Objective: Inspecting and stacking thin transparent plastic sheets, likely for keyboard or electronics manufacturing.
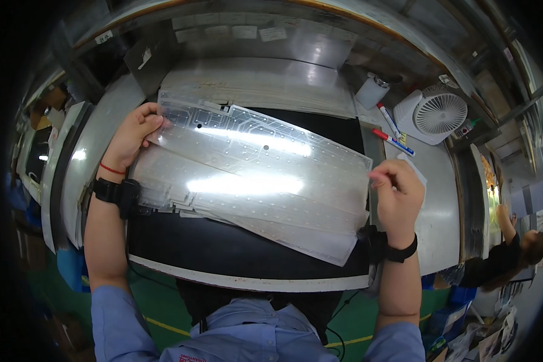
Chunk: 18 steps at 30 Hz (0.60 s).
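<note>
A clear plastic film sheet [247,161] printed with fine circuit traces and dots is stretched between my hands, tilted down to the right. My left hand [136,131] pinches its upper left corner between thumb and fingers. At the right end, my right hand [399,190] has its fingers curled and closed on the sheet's upper right corner. More clear films [308,232] lie fanned out beneath it, and bright glare hides part of their print. Under everything is a black work mat [247,246].
Behind the mat lies a stack of pale sheets [253,78]. To the right are red and blue markers [393,142], a white fan [431,114] and a white bottle [373,92]. A person in dark clothing [495,265] works at far right.
</note>
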Available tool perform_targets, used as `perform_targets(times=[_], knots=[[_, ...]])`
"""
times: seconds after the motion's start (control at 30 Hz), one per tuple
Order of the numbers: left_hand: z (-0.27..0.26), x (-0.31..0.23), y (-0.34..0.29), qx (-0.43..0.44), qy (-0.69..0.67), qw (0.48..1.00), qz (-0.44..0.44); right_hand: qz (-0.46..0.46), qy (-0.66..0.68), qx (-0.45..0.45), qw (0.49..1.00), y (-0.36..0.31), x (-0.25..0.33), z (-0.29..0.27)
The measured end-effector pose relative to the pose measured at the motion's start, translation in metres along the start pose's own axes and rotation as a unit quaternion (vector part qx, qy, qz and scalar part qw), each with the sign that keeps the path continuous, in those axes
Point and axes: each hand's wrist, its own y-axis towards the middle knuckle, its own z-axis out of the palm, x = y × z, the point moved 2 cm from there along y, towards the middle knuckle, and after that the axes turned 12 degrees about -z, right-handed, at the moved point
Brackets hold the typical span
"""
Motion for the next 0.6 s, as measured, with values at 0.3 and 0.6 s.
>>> perform_targets(times=[0.3, 0.6], knots=[[-0.003, -0.002, -0.001, 0.009, -0.050, 0.998, 0.041, 0.312, 0.149, -0.066, 0.936, -0.013, -0.074, 0.000], [0.001, -0.005, -0.003, 0.017, -0.106, 0.993, 0.043, 0.294, 0.278, -0.017, 0.914, -0.013, -0.067, 0.016]])
